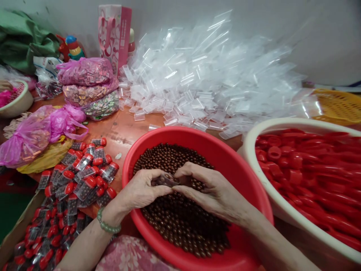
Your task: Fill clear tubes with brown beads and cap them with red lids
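Note:
My left hand (138,192), with a green bead bracelet on its wrist, closes its thumb and fingers on a small clear plastic tube (165,180) that has dark beads in it. Opposite it, my right hand (211,190) pinches at the other end of the tube; its fingertips partly cover what is there. Both hands are over a red basin (248,180) of shiny brown beads (180,226). Left of the basin lies a heap of filled clear containers with red caps (84,184).
Behind the basin rises a large pile of empty clear tubes (197,86). A cream tub (251,139) of red plastic parts (316,180) stands at right, a yellow basket (338,105) behind it. Pink bags (87,71) and a gift bag (124,37) are at left, with another person's hand (5,86) beyond.

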The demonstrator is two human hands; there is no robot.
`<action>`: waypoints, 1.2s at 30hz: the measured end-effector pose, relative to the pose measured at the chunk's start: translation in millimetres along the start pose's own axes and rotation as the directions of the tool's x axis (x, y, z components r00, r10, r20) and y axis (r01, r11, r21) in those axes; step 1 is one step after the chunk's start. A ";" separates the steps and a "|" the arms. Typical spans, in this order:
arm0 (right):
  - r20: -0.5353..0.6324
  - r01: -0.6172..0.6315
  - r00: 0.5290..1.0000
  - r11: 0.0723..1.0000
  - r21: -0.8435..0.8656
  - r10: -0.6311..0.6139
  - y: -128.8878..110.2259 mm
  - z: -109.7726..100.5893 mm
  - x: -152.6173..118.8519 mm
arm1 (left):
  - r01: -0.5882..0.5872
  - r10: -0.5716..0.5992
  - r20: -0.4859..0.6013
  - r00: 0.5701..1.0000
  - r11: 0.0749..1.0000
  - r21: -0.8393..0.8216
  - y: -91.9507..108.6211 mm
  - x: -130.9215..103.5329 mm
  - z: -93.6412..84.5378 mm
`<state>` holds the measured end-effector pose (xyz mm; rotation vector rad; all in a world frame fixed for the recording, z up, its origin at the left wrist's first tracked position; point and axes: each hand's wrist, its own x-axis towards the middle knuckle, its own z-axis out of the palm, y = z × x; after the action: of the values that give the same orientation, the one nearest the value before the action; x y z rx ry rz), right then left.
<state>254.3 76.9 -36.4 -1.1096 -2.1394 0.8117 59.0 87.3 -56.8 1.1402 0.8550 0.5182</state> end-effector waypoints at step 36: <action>-0.105 0.006 0.994 0.991 0.133 0.008 4.3 -17.1 -13.0 | -0.029 0.027 0.086 0.996 0.999 0.024 16.1 5.2 12.2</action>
<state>275.0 72.0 -31.5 -1.0602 -1.9680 0.8639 72.9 89.9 -41.4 1.1905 0.7743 0.4796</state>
